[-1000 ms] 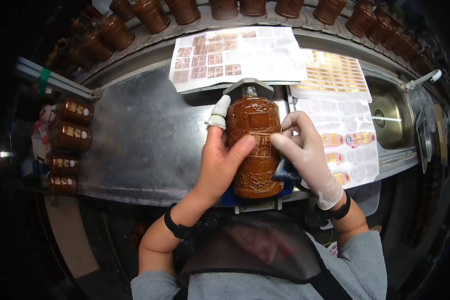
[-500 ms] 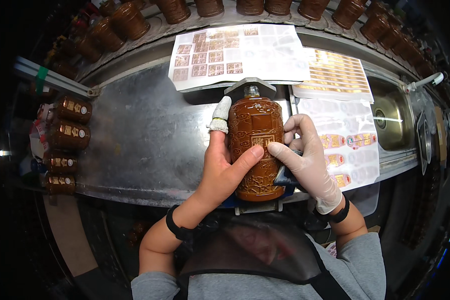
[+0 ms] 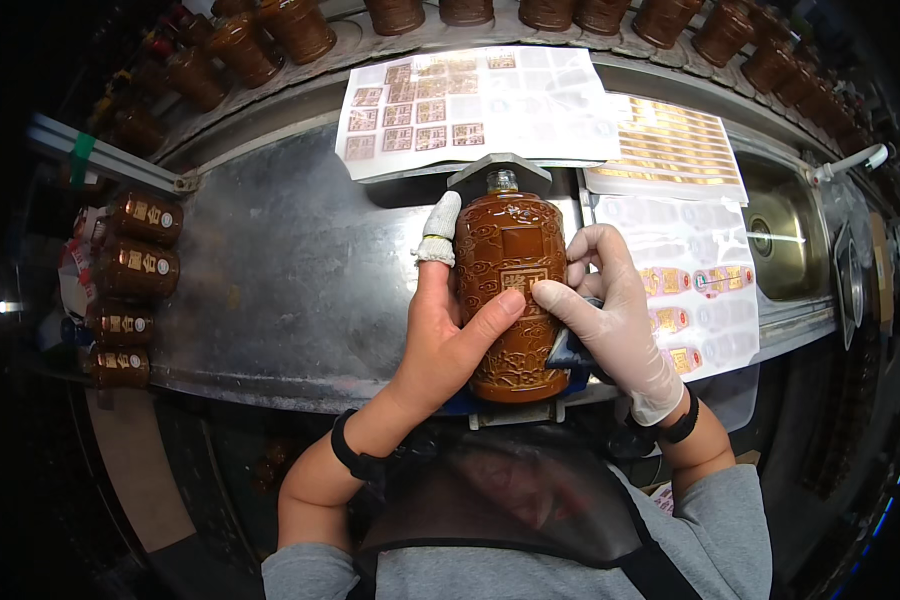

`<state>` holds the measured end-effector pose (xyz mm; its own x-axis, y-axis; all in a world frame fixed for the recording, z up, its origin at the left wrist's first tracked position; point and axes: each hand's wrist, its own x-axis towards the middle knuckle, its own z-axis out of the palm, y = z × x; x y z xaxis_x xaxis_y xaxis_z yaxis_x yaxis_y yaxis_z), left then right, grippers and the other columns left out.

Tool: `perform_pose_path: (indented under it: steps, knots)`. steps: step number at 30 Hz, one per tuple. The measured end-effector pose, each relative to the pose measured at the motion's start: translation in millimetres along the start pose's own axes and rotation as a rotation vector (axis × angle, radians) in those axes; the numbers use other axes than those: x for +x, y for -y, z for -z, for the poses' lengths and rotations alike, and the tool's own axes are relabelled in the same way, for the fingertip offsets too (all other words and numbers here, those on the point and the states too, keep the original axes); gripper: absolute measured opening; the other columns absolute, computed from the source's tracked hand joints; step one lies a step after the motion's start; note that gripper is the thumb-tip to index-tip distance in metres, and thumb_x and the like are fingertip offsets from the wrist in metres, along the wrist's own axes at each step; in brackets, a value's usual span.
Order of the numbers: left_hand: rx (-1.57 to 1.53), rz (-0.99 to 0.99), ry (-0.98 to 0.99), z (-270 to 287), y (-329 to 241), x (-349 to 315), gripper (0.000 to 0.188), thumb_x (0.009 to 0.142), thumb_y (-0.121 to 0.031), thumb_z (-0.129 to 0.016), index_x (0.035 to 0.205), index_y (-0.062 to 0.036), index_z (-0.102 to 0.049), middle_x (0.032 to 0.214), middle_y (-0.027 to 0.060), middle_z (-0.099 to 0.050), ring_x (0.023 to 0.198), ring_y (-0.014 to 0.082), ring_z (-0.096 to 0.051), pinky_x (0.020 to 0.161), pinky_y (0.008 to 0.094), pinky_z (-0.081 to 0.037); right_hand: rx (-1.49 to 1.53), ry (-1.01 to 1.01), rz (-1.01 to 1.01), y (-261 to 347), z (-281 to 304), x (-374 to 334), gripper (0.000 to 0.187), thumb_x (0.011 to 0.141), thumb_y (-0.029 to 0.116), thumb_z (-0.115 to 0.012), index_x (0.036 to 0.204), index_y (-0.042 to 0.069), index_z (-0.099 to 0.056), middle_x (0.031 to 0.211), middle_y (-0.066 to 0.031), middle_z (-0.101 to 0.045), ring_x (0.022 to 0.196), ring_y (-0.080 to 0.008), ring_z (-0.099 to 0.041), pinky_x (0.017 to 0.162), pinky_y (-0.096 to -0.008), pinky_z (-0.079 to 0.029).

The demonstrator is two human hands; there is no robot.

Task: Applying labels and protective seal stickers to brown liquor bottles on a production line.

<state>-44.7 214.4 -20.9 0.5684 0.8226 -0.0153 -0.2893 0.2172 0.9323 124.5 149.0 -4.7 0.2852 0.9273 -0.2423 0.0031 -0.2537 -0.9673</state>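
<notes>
A brown embossed bottle with a clear glass neck lies in a holder, its neck pointing away from me. A small square gold label sits on the bottle's front face. My left hand is bare except for a knitted cover on the index finger; it grips the bottle's left side, thumb on the label. From the right, my gloved right hand grips the bottle, its thumb at the label's right edge. The remaining right fingers are curled beside the bottle and partly hidden.
Several brown bottles lie at the left end of the metal table. Sticker sheets lie beyond the holder, with more label sheets on the right. A steel sink is farther right. Bottles stand along a conveyor at the back.
Bottles on the back conveyor have shifted to the right. Both my hands and the held bottle have stayed almost still.
</notes>
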Motion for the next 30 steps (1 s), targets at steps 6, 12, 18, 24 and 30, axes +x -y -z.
perform_pose_path:
  steps: [6,12,18,24,30]
  knots:
    - [-0.038,0.011,0.003,-1.4,0.4,0.2,0.088,0.092,-0.011,-0.066,0.156,0.0011,-0.006,0.15,0.0175,-0.033,0.137,0.0242,-0.04,0.114,0.0392,-0.034,0.033,-0.004,0.018,-2.9,-0.9,0.7,0.038,0.084,0.016,-0.079,0.1,0.007,-0.045,0.082,0.0028,-0.046,0.065,0.0002,-0.043,0.055,-0.0176,-0.04]
    - [-0.005,0.005,0.009,1.5,0.6,-0.6,0.09,0.091,-0.01,-0.067,0.156,0.0008,-0.005,0.151,0.0177,-0.032,0.138,0.0247,-0.039,0.115,0.0398,-0.033,0.071,0.011,0.019,-7.0,-0.8,-0.5,0.04,0.083,0.018,-0.08,0.101,0.007,-0.045,0.082,0.003,-0.046,0.064,0.0009,-0.043,0.054,-0.0165,-0.038]
    - [-0.008,-0.002,0.018,2.4,1.9,0.0,0.091,0.091,-0.011,-0.068,0.156,0.0006,-0.005,0.151,0.0176,-0.031,0.138,0.0248,-0.039,0.115,0.0396,-0.033,0.022,0.009,0.006,-3.8,0.3,-1.4,0.041,0.083,0.018,-0.08,0.101,0.008,-0.045,0.082,0.0032,-0.045,0.063,0.0014,-0.042,0.054,-0.0161,-0.037]
    - [-0.008,0.005,0.01,2.4,1.6,0.1,0.091,0.091,-0.011,-0.068,0.156,0.0003,-0.006,0.151,0.0176,-0.032,0.138,0.0248,-0.039,0.115,0.0396,-0.033,0.052,-0.003,0.025,-7.3,-1.1,-1.4,0.041,0.082,0.018,-0.08,0.102,0.008,-0.046,0.083,0.0033,-0.044,0.062,0.0013,-0.04,0.053,-0.016,-0.036]
    - [-0.015,0.006,0.005,0.8,1.1,0.7,0.091,0.091,-0.01,-0.068,0.156,0.0002,-0.006,0.151,0.0177,-0.032,0.138,0.0247,-0.039,0.115,0.0397,-0.033,0.023,-0.01,0.011,-6.3,0.2,-1.5,0.041,0.082,0.02,-0.081,0.101,0.008,-0.046,0.083,0.0033,-0.044,0.062,0.0011,-0.04,0.053,-0.0163,-0.035]
